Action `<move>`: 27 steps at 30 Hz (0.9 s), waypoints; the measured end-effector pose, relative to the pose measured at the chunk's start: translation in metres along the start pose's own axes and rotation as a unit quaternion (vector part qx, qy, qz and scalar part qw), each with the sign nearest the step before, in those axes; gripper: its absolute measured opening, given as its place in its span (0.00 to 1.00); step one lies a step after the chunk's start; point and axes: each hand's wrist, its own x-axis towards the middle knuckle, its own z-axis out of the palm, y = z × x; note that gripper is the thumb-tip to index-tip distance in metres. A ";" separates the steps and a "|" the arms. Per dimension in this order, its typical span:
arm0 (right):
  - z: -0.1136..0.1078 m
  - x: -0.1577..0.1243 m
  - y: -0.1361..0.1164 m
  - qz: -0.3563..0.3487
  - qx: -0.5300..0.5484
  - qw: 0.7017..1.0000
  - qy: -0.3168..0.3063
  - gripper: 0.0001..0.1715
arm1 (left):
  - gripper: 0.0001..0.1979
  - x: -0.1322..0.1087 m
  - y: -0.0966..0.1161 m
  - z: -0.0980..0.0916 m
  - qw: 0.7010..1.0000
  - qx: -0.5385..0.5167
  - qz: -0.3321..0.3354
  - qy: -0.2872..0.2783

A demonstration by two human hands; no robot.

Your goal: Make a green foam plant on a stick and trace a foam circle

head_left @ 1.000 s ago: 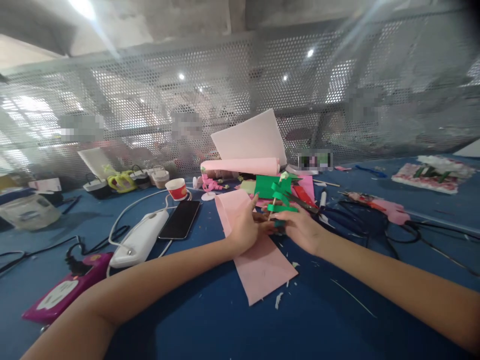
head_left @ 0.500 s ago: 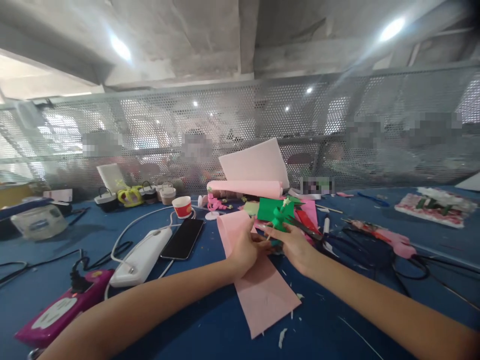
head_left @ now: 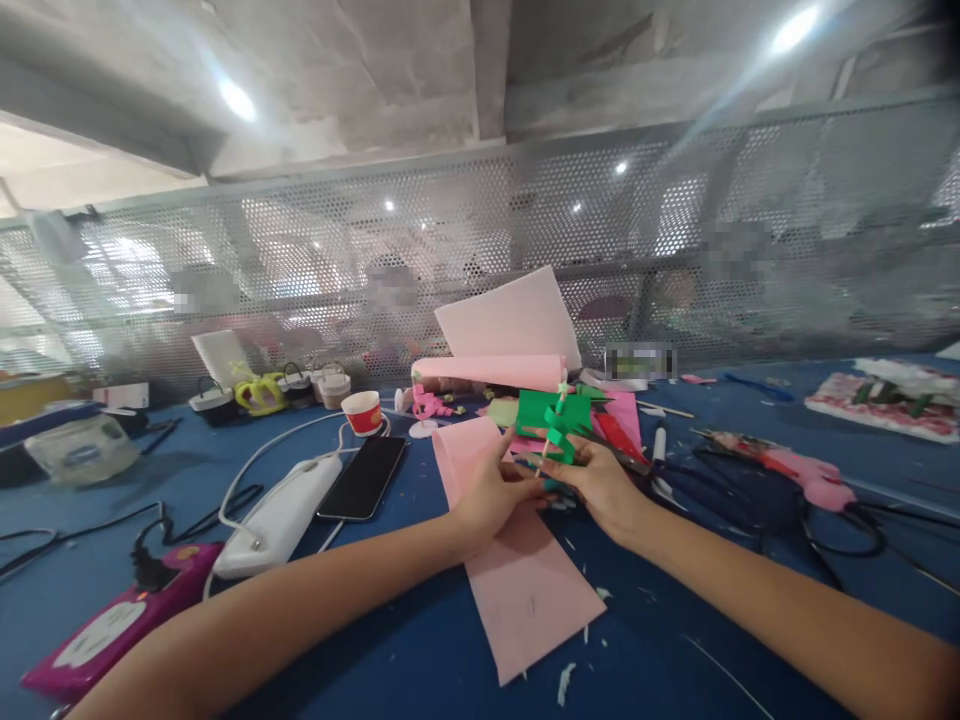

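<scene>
1. Far left on the table [head_left: 409,640], a purple block [head_left: 124,620] and a white power strip [head_left: 277,530] lie clear of the work; a phone [head_left: 365,478] rests just beside the strip.
2. The left hand [head_left: 491,500] is over the pink sheet [head_left: 532,615], its thumb raised and its fingers at the stick's lower end; how firmly they grip cannot be told.
3. Between the hands, the thin stick [head_left: 541,458] leans, its top tipped to the right, with a green strip [head_left: 557,430] looped around its upper part. The step in hand looks like winding or adjusting that strip.
4. The right hand [head_left: 606,490] has thumb and fingers together, pinching the strip's lower part. The next move probably calls for a steady stick and light tension, so the loops neither slide nor crease.
5. Farther right, scissors [head_left: 701,492] and a corded pink tool [head_left: 814,480] lie untouched.
</scene>
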 end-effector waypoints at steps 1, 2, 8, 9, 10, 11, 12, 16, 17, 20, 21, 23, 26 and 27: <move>0.000 -0.001 -0.001 -0.001 0.000 1.000 -0.001 0.30 | 0.53 0.000 0.000 0.000 1.000 -0.003 0.001 -0.004; 0.000 -0.002 -0.002 -0.003 0.000 1.000 -0.005 0.30 | 0.53 0.000 0.001 0.001 1.000 -0.008 0.001 -0.007; -0.003 -0.005 -0.006 -0.015 0.007 1.000 0.011 0.28 | 0.48 0.001 0.005 0.002 0.999 -0.037 0.008 -0.005; -0.005 -0.004 -0.006 -0.023 0.012 0.999 0.027 0.28 | 0.47 0.001 0.006 0.002 0.999 -0.036 0.007 -0.001; -0.007 -0.003 -0.005 -0.030 0.017 0.998 0.044 0.28 | 0.47 0.002 0.006 0.001 0.999 -0.035 0.006 0.005; -0.009 -0.003 -0.003 -0.033 0.020 0.997 0.060 0.28 | 0.46 0.003 0.006 0.000 0.999 -0.034 0.007 0.010; -0.011 -0.002 -0.002 -0.031 0.019 0.997 0.071 0.28 | 0.45 0.003 0.007 -0.001 0.999 -0.032 0.009 0.014; -0.013 -0.001 0.000 -0.027 -0.016 0.995 0.093 0.28 | 0.44 0.005 0.007 -0.002 0.999 -0.029 0.013 0.027; -0.012 -0.002 0.000 -0.035 -0.025 0.994 0.097 0.29 | 0.43 0.005 0.008 -0.002 0.999 -0.029 0.012 0.029; -0.008 -0.004 -0.002 -0.071 -0.044 0.991 0.109 0.29 | 0.43 0.003 0.008 -0.002 0.999 -0.032 0.010 0.030; -0.007 -0.005 -0.003 -0.081 -0.046 0.990 0.108 0.28 | 0.44 0.003 0.008 -0.002 0.999 -0.032 0.011 0.026; -0.007 -0.006 -0.004 -0.087 -0.045 0.990 0.105 0.27 | 0.44 0.003 0.007 -0.002 0.999 -0.034 0.017 0.017; -0.008 -0.006 -0.003 -0.084 -0.046 0.991 0.089 0.24 | 0.45 0.004 0.006 -0.003 0.999 -0.041 0.021 0.002; -0.008 -0.006 -0.003 -0.085 -0.046 0.992 0.081 0.23 | 0.44 0.005 0.005 -0.003 0.999 -0.044 0.018 0.000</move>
